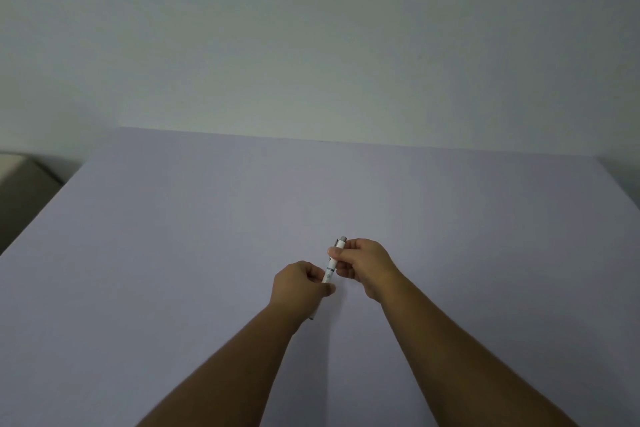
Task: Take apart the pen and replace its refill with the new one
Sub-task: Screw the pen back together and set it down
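A white pen (pixel 330 267) with a grey push button and a metal clip is held above the table, tilted with its button end up and away from me. My right hand (pixel 363 265) grips its upper half near the clip. My left hand (pixel 299 282) grips its lower half, and the tip end sticks out below that hand near the wrist. The middle of the barrel shows between the two hands. No separate refill is in view.
A pale lilac table (pixel 207 253) spreads under both hands, its far edge against a white wall (pixel 311 45). At the far left, beyond the table's edge, stands a light-coloured box or furniture corner (pixel 14 166) in shadow.
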